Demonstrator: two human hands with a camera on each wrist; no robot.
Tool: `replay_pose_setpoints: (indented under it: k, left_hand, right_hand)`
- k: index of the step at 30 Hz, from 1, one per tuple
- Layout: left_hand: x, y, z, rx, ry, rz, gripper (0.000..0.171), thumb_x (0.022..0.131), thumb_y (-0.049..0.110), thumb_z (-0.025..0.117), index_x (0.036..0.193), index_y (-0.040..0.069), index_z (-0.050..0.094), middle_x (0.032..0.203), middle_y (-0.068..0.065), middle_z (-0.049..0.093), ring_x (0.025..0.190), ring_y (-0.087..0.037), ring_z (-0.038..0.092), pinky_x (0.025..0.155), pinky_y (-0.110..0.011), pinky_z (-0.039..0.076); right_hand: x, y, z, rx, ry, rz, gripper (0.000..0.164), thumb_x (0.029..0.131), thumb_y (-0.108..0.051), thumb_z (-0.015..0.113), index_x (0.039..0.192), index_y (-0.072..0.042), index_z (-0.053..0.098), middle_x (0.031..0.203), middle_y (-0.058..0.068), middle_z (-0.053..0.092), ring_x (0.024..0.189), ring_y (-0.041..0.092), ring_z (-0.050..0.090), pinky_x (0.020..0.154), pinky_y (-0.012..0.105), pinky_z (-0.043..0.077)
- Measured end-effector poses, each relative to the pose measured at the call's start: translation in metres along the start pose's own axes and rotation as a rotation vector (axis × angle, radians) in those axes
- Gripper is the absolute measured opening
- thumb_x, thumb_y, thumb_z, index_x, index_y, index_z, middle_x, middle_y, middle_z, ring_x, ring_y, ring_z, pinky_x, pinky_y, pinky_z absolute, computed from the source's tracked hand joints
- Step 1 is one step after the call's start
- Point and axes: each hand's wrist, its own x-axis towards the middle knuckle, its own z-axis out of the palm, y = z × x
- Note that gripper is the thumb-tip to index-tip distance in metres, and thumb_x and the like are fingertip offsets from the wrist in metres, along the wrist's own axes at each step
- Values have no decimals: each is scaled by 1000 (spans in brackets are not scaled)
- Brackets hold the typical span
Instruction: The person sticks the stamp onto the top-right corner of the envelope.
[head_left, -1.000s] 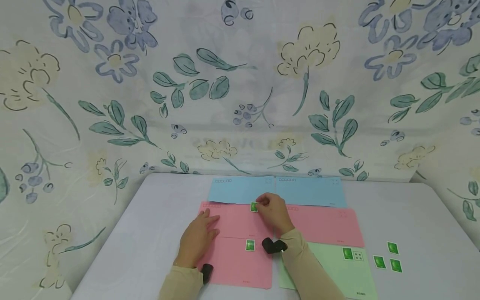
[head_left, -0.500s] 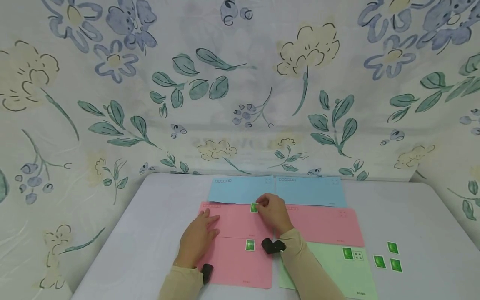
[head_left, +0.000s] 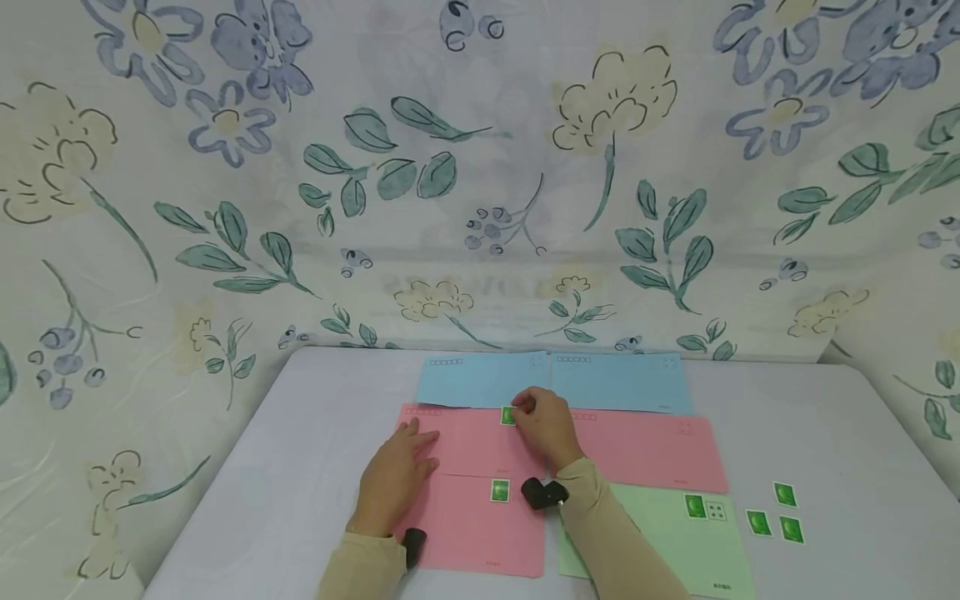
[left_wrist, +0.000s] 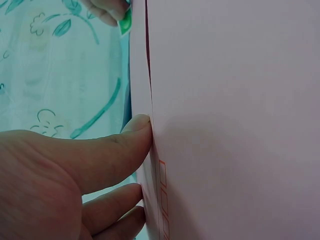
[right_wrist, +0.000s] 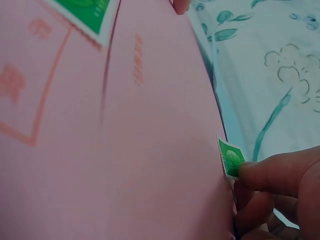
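"What lies at the back?"
"Two blue rectangular paper envelopes (head_left: 482,381), side by side, behind three pink rectangular paper envelopes (head_left: 645,450)."
"And at front right?"
"A green rectangular paper envelope (head_left: 697,550); right of it, three small rectangular green paper stamps (head_left: 759,523) on the white table (head_left: 862,417)."

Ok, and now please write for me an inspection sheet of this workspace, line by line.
Surface: white table, partly covered by envelopes.
Job's things: two blue envelopes, three pink envelopes, one green envelope; a stuck or laid stamp on the lower left pink one, another on the green; three loose stamps at right.
Clutter: nothing seen.
Left hand: rests on the upper left pink envelope.
Right hand: pinches a green stamp near that envelope's top right corner.
Cables: nothing seen.
Surroundings: flowered cloth behind the table.
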Motion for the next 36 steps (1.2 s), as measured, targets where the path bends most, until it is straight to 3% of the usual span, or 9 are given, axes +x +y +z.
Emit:
replay_pose_setpoints:
  k: [36]
  left_hand:
    - [0,0,2,-6,-7,-24,41,91,7,72,131,5,67,149,-25,47,140,-44,40,111,-59,36]
  right_hand:
    - [-2,-2,4,-61,39,-47,6,89,-7,68,93,-7,73,79,1,65,73,17,58,70,35,52]
